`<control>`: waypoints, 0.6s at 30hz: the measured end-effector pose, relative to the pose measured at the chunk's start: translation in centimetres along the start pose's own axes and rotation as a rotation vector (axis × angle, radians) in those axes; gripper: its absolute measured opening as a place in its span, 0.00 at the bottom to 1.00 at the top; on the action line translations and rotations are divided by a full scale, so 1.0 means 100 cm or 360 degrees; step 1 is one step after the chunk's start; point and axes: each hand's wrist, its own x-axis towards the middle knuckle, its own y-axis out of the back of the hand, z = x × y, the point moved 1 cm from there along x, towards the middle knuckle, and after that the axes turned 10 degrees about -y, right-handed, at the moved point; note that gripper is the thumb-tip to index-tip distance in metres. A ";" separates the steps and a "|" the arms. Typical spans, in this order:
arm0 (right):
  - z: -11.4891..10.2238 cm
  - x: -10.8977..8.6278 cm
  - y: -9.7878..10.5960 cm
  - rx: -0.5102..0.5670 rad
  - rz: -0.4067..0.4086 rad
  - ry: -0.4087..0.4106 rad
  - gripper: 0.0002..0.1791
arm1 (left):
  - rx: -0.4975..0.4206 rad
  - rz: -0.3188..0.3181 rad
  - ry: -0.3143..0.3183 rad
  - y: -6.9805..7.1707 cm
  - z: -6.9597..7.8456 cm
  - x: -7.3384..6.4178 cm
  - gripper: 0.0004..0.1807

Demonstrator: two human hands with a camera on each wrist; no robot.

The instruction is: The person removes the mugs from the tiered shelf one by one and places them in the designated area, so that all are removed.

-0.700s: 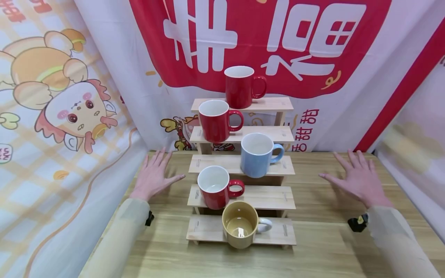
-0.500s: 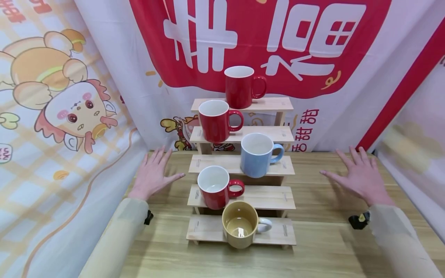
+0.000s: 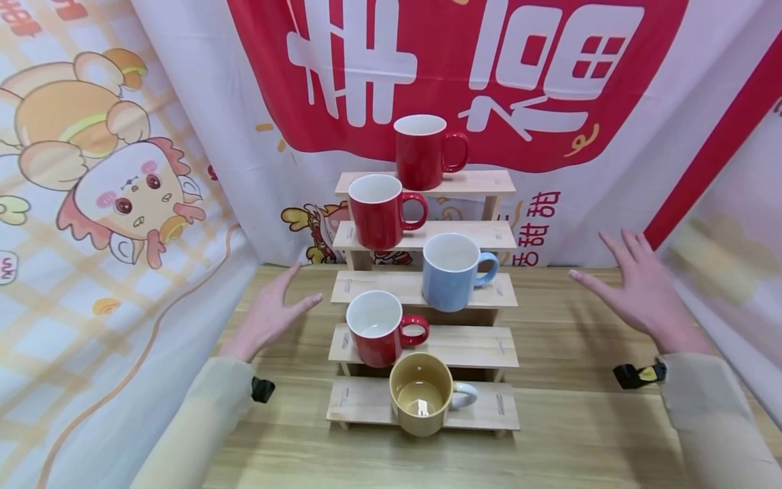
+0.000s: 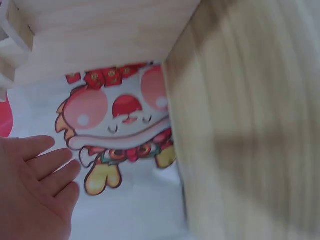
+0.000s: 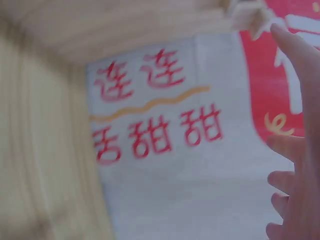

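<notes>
A stepped wooden rack [image 3: 467, 346] stands mid-table with one mug on each tier. From the top come a red mug [image 3: 419, 161], another red mug [image 3: 375, 223], a light blue mug [image 3: 447, 285], a third red mug [image 3: 374, 348], and a yellow mug [image 3: 420, 415] with a white handle. My left hand [image 3: 269, 318] is left of the rack, apart from it, with its thumb toward the tiers and nothing held. To the right, my right hand [image 3: 644, 299] hovers above the tabletop, fingers extended. Both wrist views show the hands without any mug in them.
Beneath everything lies a wood-grain table [image 3: 568, 435]. Printed cloth hangs behind it, with a large red patch [image 3: 446, 75], and more cloth [image 3: 201, 204] closes in the left and right sides. Each wrist carries a small black device [image 3: 263, 389].
Both hands have come up off the table and turned, their spread fingers drawing closer together. The right hand has shifted a little rightward. Mugs and rack have stayed in place.
</notes>
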 end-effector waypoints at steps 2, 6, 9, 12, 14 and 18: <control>-0.010 -0.002 0.005 0.0066 -0.0015 -0.0020 0.53 | -0.0118 -0.0008 0.0049 -0.004 0.004 -0.005 0.54; -0.030 -0.006 0.013 0.0167 -0.0025 -0.0039 0.53 | -0.0258 -0.0005 0.0097 -0.014 0.011 -0.016 0.54; -0.046 -0.011 0.019 0.0223 -0.0016 -0.0028 0.53 | -0.0365 -0.0013 0.0112 -0.024 0.015 -0.024 0.53; -0.059 -0.016 0.024 0.0284 0.0013 0.0027 0.52 | -0.0466 -0.0034 0.0114 -0.035 0.019 -0.033 0.51; -0.067 -0.020 0.026 0.0316 0.0045 0.0088 0.50 | -0.0521 -0.0048 0.0122 -0.041 0.021 -0.039 0.49; -0.081 -0.026 0.026 0.0349 0.0093 0.0178 0.48 | -0.0619 -0.0048 0.0155 -0.053 0.024 -0.049 0.44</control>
